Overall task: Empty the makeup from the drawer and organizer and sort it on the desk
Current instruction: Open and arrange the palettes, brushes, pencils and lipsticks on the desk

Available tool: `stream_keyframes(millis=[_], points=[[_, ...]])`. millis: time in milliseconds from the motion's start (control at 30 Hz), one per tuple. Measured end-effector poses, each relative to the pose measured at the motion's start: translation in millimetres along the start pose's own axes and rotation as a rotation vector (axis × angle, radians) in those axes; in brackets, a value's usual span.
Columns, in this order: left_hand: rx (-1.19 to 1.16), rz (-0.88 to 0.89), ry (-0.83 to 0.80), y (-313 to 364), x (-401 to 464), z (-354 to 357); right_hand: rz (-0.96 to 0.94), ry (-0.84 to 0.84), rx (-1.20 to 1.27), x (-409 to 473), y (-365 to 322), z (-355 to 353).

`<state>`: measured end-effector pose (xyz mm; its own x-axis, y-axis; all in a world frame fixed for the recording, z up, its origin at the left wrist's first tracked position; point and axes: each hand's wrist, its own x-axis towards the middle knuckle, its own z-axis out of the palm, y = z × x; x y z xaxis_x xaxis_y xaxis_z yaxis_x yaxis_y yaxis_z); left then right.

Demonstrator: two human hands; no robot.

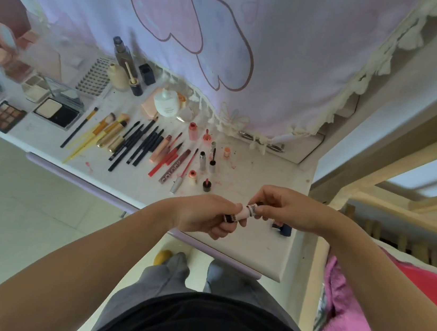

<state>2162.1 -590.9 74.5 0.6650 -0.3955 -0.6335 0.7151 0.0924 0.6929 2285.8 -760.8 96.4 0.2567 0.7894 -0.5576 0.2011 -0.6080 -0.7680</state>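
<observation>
Both hands hold one small white makeup tube (pixel 244 212) with dark printed ends above the desk's near right part. My left hand (pixel 205 215) grips its left end and my right hand (pixel 284 208) pinches its right end. On the white desk (pixel 253 170) lie rows of sorted makeup: brushes (pixel 96 132), black pencils (pixel 140 141), red lip pencils and glosses (pixel 171 159), and small nail polish bottles (pixel 206 184). Palettes and compacts (pixel 55 112) sit at the far left. A small dark blue item (pixel 284 228) lies just under my right hand.
Bottles (pixel 125 64) and a white lotion bottle (pixel 166 103) stand at the back by a pink curtain (pixel 230 28). A clear organizer (pixel 44 48) stands at the back left. A pink blanket (pixel 344 320) lies to the right; my legs are below the desk edge.
</observation>
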Motion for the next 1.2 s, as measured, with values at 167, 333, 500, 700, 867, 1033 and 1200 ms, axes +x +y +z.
stream_keyframes(millis=[167, 333, 500, 700, 867, 1033, 1200], points=[[-0.276, 0.008, -0.173, -8.6, 3.1, -5.1, -0.086, -0.005, 0.053, -1.2, 6.5, -6.6], [-0.172, 0.013, -0.077, 0.4, 8.9, 0.1, -0.045, -0.026, 0.089, 1.7, 12.4, -20.8], [-0.061, -0.028, 0.059, -3.3, 7.5, -8.3, 0.091, 0.118, 0.045, -10.7, 39.1, -54.8], [0.079, 0.165, 0.643, -6.8, 38.9, 9.1, 0.175, 0.217, 0.365, -5.6, 62.5, -47.2], [0.335, 0.260, 0.889, -7.1, 65.3, 16.8, 0.092, 0.200, 0.382, 5.6, 56.7, -26.0], [0.423, 0.339, 1.086, -8.0, 82.2, 10.0, 0.029, 0.368, 0.319, 24.9, 56.9, -14.3], [0.499, 0.365, 1.180, -3.0, 104.2, 1.6, -0.029, 0.613, -0.105, 70.1, 56.1, -3.5]])
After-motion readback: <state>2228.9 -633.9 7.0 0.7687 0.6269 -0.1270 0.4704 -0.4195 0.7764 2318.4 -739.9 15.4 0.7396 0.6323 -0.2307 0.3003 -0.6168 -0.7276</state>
